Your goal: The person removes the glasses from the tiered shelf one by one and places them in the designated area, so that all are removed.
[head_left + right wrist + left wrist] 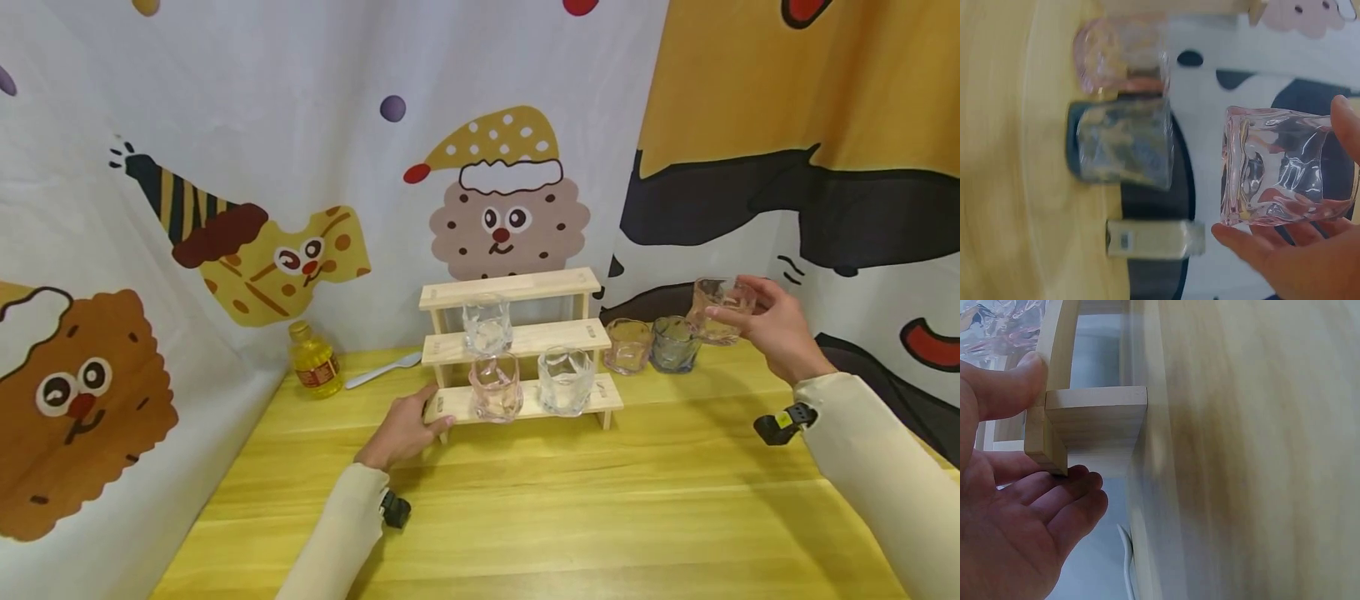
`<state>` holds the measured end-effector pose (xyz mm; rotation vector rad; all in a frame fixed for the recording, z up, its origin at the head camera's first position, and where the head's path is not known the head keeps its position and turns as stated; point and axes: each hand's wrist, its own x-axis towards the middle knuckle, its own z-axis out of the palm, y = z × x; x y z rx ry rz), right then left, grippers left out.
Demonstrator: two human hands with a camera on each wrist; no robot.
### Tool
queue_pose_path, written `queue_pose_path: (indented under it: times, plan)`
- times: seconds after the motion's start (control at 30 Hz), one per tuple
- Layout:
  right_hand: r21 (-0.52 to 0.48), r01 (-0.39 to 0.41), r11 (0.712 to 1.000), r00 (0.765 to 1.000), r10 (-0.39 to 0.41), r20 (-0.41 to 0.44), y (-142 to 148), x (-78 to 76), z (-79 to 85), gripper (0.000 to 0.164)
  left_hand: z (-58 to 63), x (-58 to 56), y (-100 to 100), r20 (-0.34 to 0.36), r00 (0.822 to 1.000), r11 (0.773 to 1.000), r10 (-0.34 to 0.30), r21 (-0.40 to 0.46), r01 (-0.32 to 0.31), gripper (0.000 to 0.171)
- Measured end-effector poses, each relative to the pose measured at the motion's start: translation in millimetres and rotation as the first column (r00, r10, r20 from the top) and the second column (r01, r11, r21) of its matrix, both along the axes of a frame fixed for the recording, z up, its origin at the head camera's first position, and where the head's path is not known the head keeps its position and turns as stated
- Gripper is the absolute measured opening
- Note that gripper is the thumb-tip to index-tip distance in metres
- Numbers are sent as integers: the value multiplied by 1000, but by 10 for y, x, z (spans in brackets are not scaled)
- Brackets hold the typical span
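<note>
At the left end of a three-tier wooden shelf stand [517,285], my left hand [401,429] grips the lowest board, thumb on one face and fingers curled at the other. Up at the right, my right hand [783,329] holds a pale pink wavy glass [1279,165] above the table, thumb on one side and fingers on the other. A clear glass [487,327] sits on the middle tier. On the lowest tier stand a pink glass [496,392] and another clear glass [566,383]. The top tier carries nothing.
Right of the stand are a pinkish glass [628,347] and a grey-blue glass [674,345]. A small pale box [1147,239] lies beyond them. Left of the stand are an oil bottle [315,362] and a white plastic utensil [382,369]. A printed curtain [300,100] hangs behind.
</note>
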<state>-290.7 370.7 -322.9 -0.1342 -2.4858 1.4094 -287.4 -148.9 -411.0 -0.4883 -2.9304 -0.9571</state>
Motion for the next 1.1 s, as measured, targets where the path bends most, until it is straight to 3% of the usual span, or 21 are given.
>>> queue_pose_path:
  times: [0.53,0.9,1.1]
  plan:
    - [-70,136,988,987,-129,93,371,-133,-265,102,18,29,-13,22,1000,1000,4,3,-4,68]
    - [-129,118,985,985,-99,141,440,-259,-644,94,35,21,-15,22,1000,1000,13,0,-13,68]
    - [-126,88,988,992,-76,104,459,-327,-785,88,24,26,9,27,1000,1000,1,2,-2,67]
